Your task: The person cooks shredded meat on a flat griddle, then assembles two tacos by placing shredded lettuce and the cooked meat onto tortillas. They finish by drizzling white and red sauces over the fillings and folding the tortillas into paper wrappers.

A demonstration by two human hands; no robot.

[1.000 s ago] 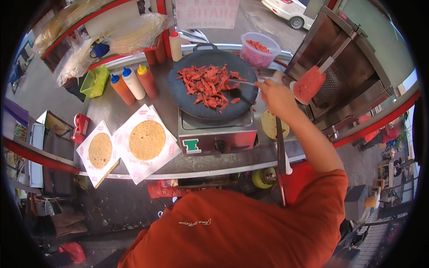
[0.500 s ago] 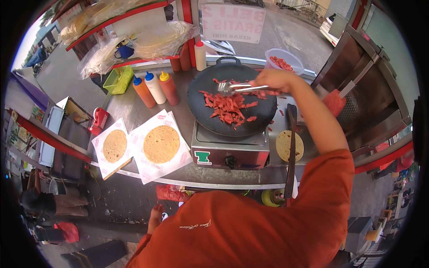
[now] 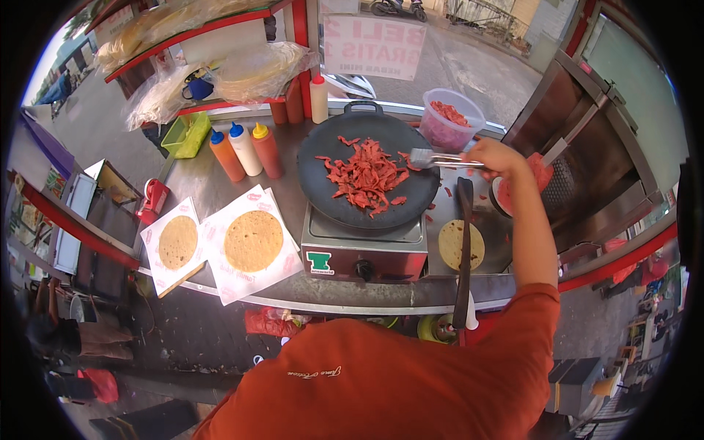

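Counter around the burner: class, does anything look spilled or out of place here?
Yes. A few red meat scraps lie on the steel counter right of the black pan, outside it, near the right hand holding tongs. Nothing else stands out.

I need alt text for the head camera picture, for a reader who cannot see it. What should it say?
A person in an orange shirt holds metal tongs in the right hand over a round black pan of red meat strips on a steel burner. Left of it, two round flatbreads lie on white paper sheets, near three squeeze bottles.
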